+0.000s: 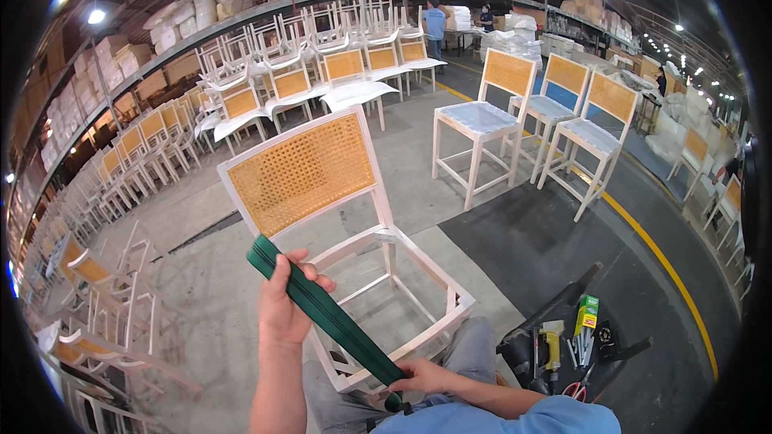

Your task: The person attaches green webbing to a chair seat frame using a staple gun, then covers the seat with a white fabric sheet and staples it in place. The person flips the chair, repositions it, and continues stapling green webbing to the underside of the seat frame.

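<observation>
A folded length of dark green webbing (pixel 334 317) slants across in front of me. The fingers of my left hand (pixel 288 293) are closed round its upper part. At the lower end my right hand (pixel 420 376) pinches the band close to my body, where a small curl of it hangs. Just beyond the webbing stands a pale wooden chair (pixel 430 255) with a woven cane back (pixel 305 173). Its seat is an open frame, and the stretchers and floor show through. The webbing hides part of the near left side of that frame.
To my right, a black surface (pixel 555 329) holds a yellow staple gun (pixel 552 344), a green-and-yellow box (pixel 587 315), metal staple strips (pixel 581 347) and red-handled scissors (pixel 574 391). Chairs with covered seats (pixel 481 116) stand beyond. Stacked chairs (pixel 346 64), many loose frames and another person (pixel 435 24) are farther off.
</observation>
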